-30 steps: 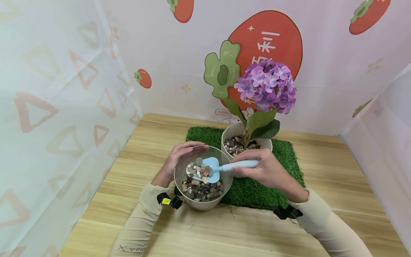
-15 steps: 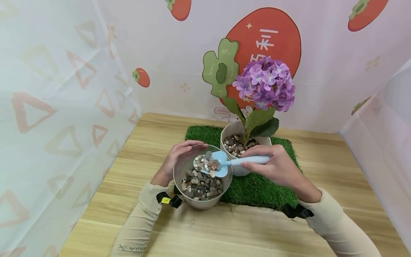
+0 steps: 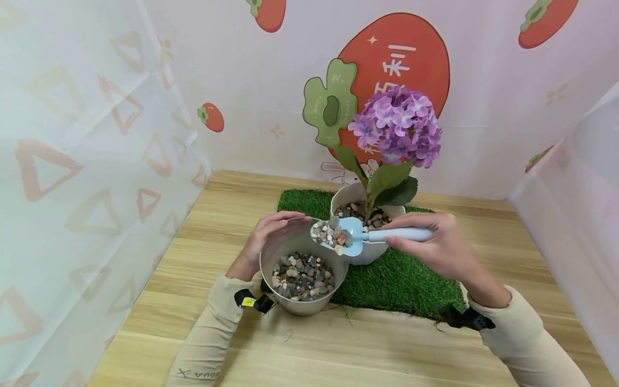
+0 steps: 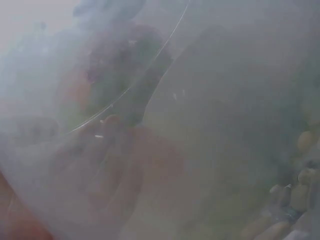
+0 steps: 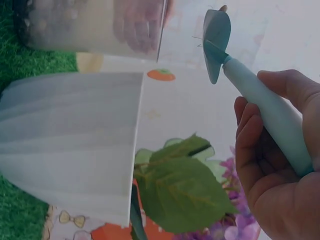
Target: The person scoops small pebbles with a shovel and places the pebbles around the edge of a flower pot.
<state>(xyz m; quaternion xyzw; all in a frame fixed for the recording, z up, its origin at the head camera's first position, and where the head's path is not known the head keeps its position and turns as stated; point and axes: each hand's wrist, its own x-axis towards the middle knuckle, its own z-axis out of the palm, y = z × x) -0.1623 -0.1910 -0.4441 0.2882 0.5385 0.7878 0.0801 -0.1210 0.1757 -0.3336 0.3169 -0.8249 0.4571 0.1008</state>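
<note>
My right hand [image 3: 442, 244] grips the pale handle of a light blue scoop [image 3: 354, 236], which carries a heap of pebbles [image 3: 331, 234]. The scoop is above the gap between the clear bucket [image 3: 303, 307] and the white pot [image 3: 369, 252], its tip over the bucket's right rim. In the right wrist view, fingers curl round the handle [image 5: 270, 115]. My left hand [image 3: 256, 244] is spread against the bucket's left side, partly hidden behind its wall. More pebbles [image 3: 302, 277] lie inside the bucket. The left wrist view looks blurrily through the bucket's wall.
A purple flower [image 3: 398, 126] with green leaves stands upright in the white pot, among pebbles. The pot rests on a green grass mat [image 3: 401, 287] on the wooden table [image 3: 309, 349]. Printed sheets [image 3: 251, 80] enclose the back and sides.
The right hand has carried the loaded scoop rightward and up, from over the bucket's middle to its right rim near the pot. The left hand stays at the bucket.
</note>
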